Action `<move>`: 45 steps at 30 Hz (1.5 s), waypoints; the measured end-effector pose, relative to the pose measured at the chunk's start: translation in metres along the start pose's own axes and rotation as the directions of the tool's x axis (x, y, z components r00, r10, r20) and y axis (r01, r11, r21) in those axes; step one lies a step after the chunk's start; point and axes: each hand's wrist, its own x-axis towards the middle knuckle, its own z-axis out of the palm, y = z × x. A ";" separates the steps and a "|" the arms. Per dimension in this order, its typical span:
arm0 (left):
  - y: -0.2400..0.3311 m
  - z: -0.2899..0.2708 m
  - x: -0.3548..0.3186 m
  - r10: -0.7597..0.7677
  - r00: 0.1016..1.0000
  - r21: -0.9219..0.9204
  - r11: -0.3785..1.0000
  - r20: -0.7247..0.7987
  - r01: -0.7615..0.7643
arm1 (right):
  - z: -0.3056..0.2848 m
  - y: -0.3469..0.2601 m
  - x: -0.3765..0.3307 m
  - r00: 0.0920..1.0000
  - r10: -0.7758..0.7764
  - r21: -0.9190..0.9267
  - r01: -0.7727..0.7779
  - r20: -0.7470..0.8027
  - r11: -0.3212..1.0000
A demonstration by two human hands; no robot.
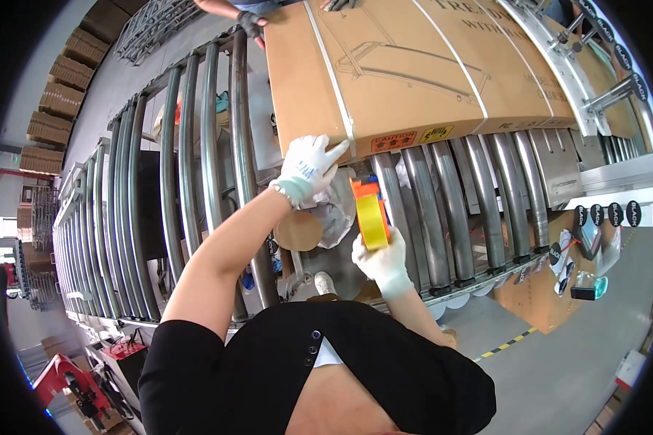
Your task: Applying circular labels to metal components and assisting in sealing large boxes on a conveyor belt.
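A large, long brown cardboard box [406,72] with white straps and a line drawing on top lies across the roller conveyor. My left hand [308,165], in a white glove, rests on the box's near left corner beside a strap, thumb and fingers stretched out. In my white-gloved right hand [382,261] is an orange tape dispenser [360,190] carrying a roll of yellow tape [372,223]. The dispenser is just short of the box's near side, over the rollers. Orange and yellow labels mark that side of the box.
Metal rollers [209,123] run left and right of me. At the far left end of the box is a co-worker's dark-gloved hand [252,27]. A metal frame [584,80] with black-tagged rods spans the box's right end. Flattened cartons [62,100] are stacked at left.
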 end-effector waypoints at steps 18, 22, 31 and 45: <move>-0.017 -0.049 -0.171 -0.692 0.579 -0.900 -0.371 0.432 0.228 | 0.146 0.063 0.058 0.877 -0.105 -0.281 0.260 0.469 0.924; -0.031 -0.103 -0.140 -0.579 0.741 -0.816 -0.573 0.342 -0.072 | 0.147 0.095 0.003 0.525 -0.422 -0.443 0.851 0.739 0.281; -0.037 -0.131 -0.132 -0.305 0.859 -0.771 -0.619 0.411 0.149 | 0.111 0.078 -0.031 0.097 0.101 -0.001 0.723 0.990 -0.691; -0.129 -0.084 -0.010 -0.492 0.870 -0.142 0.860 0.024 0.490 | 0.101 0.099 -0.011 0.735 -0.210 -0.763 0.633 0.645 -0.132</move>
